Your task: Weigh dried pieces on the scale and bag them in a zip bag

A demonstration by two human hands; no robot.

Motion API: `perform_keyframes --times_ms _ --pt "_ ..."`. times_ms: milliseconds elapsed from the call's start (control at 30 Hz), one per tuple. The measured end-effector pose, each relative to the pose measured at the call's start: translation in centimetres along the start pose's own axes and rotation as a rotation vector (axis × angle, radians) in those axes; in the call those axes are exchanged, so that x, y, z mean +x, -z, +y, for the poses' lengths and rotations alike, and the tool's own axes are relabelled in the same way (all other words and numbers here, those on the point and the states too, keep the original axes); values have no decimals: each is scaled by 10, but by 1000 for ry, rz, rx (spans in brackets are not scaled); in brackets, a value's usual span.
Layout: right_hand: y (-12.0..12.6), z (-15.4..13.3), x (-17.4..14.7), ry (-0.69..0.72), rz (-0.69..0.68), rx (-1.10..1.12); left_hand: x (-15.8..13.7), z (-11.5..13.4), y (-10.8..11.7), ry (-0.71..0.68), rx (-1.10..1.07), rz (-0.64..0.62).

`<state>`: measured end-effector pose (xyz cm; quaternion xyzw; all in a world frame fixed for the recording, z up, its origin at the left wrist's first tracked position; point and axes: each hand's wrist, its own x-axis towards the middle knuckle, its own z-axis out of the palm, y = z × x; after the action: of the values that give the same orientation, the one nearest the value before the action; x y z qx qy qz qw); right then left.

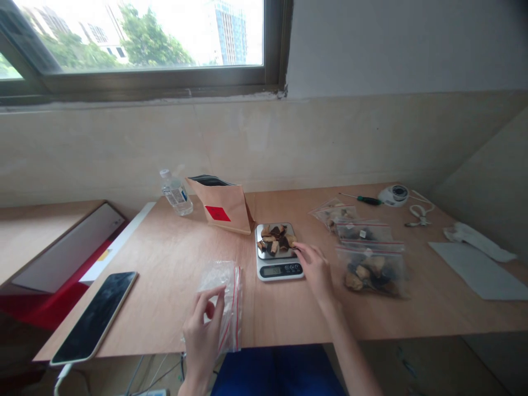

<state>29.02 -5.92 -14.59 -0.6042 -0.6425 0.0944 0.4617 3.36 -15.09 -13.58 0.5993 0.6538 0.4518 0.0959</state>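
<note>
Room between phone and zip bags; 1 scale (loaded) blocks the middle.

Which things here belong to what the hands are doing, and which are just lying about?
Likely in use:
- digital scale
- dried pieces on it, right hand at their edge
- clear zip bags by the left hand
- filled zip bags
- open brown pouch

Probably just lying about:
- phone
- bottle
- screwdriver
- dome camera
- white sheet
</note>
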Motion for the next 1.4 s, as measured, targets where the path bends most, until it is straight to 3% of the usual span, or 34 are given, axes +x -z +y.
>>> perform_keyframes --times_ms 167,333,467,567,667,833,1033,1133,1267,1400 --pt "-4 4 -2 109 -54 34 0 0 4 -27 3 22" --pt "17 -5 -28 64 -40 79 2 2 2 -21 -25 6" --pt "21 -48 -49 -44 -215 286 2 16 -5 -24 -68 19" --pt "12 -88 -60 -130 -428 472 0 27 -10 -16 -135 5" --pt "-2 -114 -67 -221 -527 604 -3 35 -13 11 -222 -35" --pt "-14 -114 -70 -294 -486 671 -8 37 -11 50 -322 -141" --pt "-4 -102 -66 -381 -458 771 -13 45 -10 -80 -307 -312" --pt "-3 -103 -66 -397 -437 809 -16 45 -14 -108 -284 -337" --pt "-9 -98 -69 -404 -415 796 -20 42 -11 -60 -242 -252" --pt "-13 -83 -71 -442 -338 695 -13 44 -3 40 -219 14"
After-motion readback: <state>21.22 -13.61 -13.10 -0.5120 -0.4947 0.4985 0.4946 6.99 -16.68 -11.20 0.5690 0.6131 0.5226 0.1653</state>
